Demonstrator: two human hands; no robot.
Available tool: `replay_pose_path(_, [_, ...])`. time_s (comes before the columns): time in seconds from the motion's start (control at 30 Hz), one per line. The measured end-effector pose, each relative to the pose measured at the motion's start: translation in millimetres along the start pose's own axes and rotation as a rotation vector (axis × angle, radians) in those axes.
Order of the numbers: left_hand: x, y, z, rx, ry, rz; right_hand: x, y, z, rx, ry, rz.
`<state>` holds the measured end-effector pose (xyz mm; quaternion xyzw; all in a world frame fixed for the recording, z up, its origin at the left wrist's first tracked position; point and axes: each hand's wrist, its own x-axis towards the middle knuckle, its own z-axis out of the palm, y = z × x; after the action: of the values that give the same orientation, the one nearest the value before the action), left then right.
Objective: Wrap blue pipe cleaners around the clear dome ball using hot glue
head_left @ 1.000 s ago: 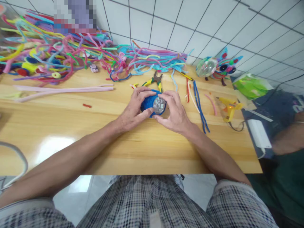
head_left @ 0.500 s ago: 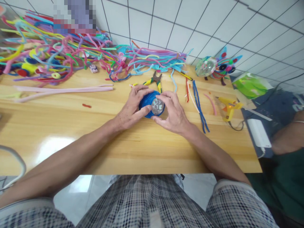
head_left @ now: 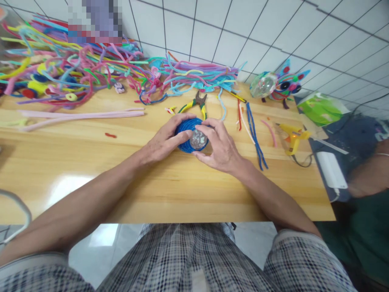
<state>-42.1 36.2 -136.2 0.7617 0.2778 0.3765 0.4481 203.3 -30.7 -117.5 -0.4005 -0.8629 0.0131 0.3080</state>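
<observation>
Between my hands is a round object wrapped in blue pipe cleaner point(head_left: 184, 144), with a clear, shiny patch showing on its right side. My left hand point(head_left: 168, 139) curls round its left side, thumb lying across the front. My right hand point(head_left: 221, 147) grips the right side, fingertips by the clear patch. Just beyond them, pliers with yellow and green handles point(head_left: 199, 101) lie with jaws pointing away. Blue pipe cleaners point(head_left: 255, 136) lie to the right of my right hand, next to a white one point(head_left: 246, 123) and a red one point(head_left: 239, 115).
Heaps of coloured pipe cleaners point(head_left: 200, 75) line the wall. At right are a yellow glue gun point(head_left: 293, 138), a decorated animal figure point(head_left: 290, 87) and a green packet point(head_left: 320, 109). Pink strips point(head_left: 82, 115) lie left. Another person's arm point(head_left: 369, 174) shows at the right edge.
The blue-wrapped object has shifted slightly left and turned a little in my hands, showing more blue on its front. My left hand moved slightly left and down with it.
</observation>
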Motion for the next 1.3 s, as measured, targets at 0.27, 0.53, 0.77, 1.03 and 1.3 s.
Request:
replay_pose_path(0.27, [0, -7, 8.1, -0.096, 0.129, -0.052, 1, 2, -7, -0.001, -0.036, 0.054])
replay_pose_path(0.53, [1, -12, 8.8, 0.116, 0.154, 0.061, -1, 14, -7, 0.028, -0.040, 0.072])
replay_pose_path(0.77, [-1, -8, 8.8, 0.076, 0.153, 0.038, 0, 9, -8, 0.012, -0.073, 0.065])
replay_pose_path(1.03, [-3, -6, 11.1, 0.006, 0.135, -0.008, 1, 4, -10, -0.006, -0.100, 0.064])
replay_pose_path(1.3, [-5, -8, 16.9, -0.023, 0.189, -0.013, 0, 1, -8, -0.014, -0.082, 0.059])
